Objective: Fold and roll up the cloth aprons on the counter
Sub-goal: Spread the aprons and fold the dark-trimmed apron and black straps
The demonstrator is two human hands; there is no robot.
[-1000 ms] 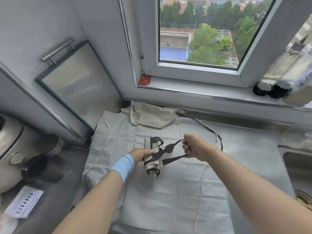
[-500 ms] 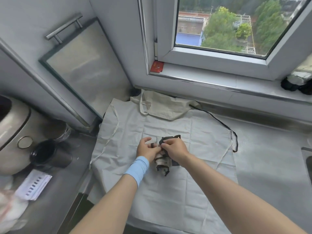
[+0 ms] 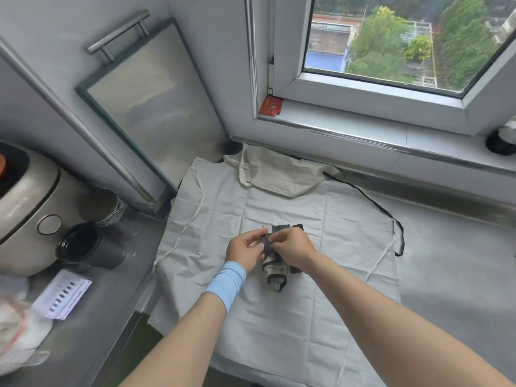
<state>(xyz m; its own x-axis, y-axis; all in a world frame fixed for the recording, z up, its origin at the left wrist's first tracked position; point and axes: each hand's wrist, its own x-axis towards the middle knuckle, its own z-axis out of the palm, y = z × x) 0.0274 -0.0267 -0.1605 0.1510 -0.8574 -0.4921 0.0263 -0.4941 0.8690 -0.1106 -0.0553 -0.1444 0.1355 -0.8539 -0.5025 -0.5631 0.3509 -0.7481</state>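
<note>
Left hand: your left hand (image 3: 245, 251) sits at the left side of the rolled apron (image 3: 275, 268), fingers pinched onto the dark strap (image 3: 265, 244) where it crosses the top of the roll; a light blue wristband (image 3: 227, 284) wraps the wrist.
Right hand: your right hand (image 3: 293, 248) meets the left over the roll, fingertips closed on the same dark strap, the two hands touching.
Rolled apron: a short beige bundle trimmed in black, lying roughly upright in the view, its lower end poking out below your hands; it rests on the middle of the flat apron (image 3: 279, 317).
Flat apron: spread open on the counter (image 3: 452, 261), creased, its bib end bunched up against the wall under the window sill (image 3: 363, 127).
Near edge: the flat apron's front hem hangs just over the counter's front edge.
Left edge: the cloth's left side runs along a step in the counter; a thin beige tie (image 3: 195, 216) trails down that side.
Right edge: a black strap (image 3: 391, 219) loops off the cloth's right corner onto bare steel.
Open room: the counter to the right of the cloth lies bare.
Left clutter: a dark jar (image 3: 86, 247), a cooker (image 3: 25, 208) and a paper slip (image 3: 61, 294) stand near the cloth's left side, apart from it.
Back left: a framed panel (image 3: 150, 107) leans on the wall, its lower corner just beside the cloth's far left corner.
</note>
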